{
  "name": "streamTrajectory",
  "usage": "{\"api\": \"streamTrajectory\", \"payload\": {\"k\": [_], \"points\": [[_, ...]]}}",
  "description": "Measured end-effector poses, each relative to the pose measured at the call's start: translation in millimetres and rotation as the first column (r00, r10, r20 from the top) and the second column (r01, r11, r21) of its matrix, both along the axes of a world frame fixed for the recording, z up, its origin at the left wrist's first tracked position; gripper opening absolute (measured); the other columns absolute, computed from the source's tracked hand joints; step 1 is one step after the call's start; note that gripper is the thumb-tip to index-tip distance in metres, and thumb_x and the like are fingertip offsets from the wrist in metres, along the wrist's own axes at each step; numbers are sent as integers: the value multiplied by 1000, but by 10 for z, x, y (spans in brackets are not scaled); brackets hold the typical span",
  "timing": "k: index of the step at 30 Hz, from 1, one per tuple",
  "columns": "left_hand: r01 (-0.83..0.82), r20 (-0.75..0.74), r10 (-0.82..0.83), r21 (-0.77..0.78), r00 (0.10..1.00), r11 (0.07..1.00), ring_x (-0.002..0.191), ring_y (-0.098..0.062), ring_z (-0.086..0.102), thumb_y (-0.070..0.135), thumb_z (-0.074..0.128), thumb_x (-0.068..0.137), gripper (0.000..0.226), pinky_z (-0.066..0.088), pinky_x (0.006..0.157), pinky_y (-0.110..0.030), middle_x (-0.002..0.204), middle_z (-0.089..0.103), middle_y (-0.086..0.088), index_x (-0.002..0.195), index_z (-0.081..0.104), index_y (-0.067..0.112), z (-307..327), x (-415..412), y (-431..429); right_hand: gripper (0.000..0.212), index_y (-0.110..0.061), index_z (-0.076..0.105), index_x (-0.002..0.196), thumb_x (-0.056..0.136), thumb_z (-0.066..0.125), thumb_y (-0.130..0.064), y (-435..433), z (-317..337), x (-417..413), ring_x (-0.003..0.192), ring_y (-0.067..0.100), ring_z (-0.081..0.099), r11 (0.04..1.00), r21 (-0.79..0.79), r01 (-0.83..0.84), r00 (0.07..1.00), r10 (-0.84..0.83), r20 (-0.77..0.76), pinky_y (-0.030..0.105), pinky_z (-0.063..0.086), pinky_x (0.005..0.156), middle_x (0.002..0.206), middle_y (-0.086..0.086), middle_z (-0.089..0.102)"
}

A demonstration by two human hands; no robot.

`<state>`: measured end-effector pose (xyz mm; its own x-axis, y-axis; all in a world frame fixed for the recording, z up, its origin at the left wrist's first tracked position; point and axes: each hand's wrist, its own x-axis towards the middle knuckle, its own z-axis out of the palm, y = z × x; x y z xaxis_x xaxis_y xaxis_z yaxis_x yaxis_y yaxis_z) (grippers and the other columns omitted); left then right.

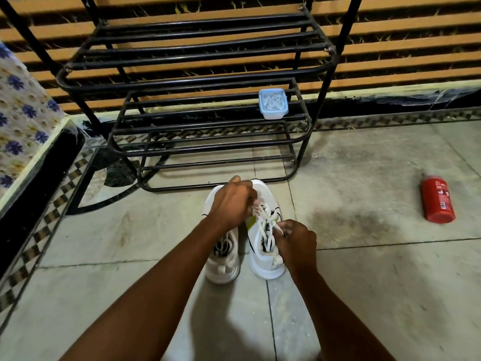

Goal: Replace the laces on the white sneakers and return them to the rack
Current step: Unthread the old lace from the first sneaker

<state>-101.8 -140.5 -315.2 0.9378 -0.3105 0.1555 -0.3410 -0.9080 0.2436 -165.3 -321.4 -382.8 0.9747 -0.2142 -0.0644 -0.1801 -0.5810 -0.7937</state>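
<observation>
Two white sneakers stand side by side on the floor, toes toward the black metal shoe rack [208,142]. The right sneaker [265,259] has a white lace [266,225] running through its eyelets. My left hand [231,204] hovers over its toe end and pinches the lace there. My right hand [296,243] pinches the lace near the tongue. The left sneaker [222,267] is partly hidden under my left forearm. A clear plastic box with a blue rim [272,103] holding white laces sits on the rack's middle shelf.
A red bottle [437,200] lies on the tiled floor to the right. At the left edge stands a raised platform under a floral cloth [23,105]. A striped wall is behind the rack.
</observation>
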Motion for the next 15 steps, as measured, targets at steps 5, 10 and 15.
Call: {"api": "streamTrajectory", "payload": {"k": [5, 10, 15], "points": [[-422, 10, 467, -412, 884, 808, 83, -22, 60, 2, 62, 85, 15, 48, 65, -35, 86, 60, -2, 78, 70, 11, 30, 54, 122, 9, -24, 74, 88, 80, 76, -29, -3, 0, -14, 80, 22, 71, 1000, 13, -8, 1000, 7, 7, 37, 56, 75, 76, -4, 75], [-455, -55, 494, -489, 868, 744, 94, -25, 61, 8, 63, 91, 18, 52, 80, -37, 96, 60, -2, 77, 68, 17, 96, 70, 128, 11, -25, 76, 90, 80, 75, -29, -6, -30, -2, 80, 20, 71, 1000, 13, -12, 1000, 12, -7, 33, 55, 76, 77, -6, 75], [-328, -210, 272, -307, 939, 893, 125, -21, 52, 14, 67, 81, 40, 32, 102, -41, 127, 59, 4, 120, 64, 24, 72, -39, -55, 11, -25, 76, 89, 79, 77, -30, -22, -23, 15, 82, 19, 71, 1000, 19, -10, 1000, 11, -20, 29, 53, 75, 78, -6, 75]]}}
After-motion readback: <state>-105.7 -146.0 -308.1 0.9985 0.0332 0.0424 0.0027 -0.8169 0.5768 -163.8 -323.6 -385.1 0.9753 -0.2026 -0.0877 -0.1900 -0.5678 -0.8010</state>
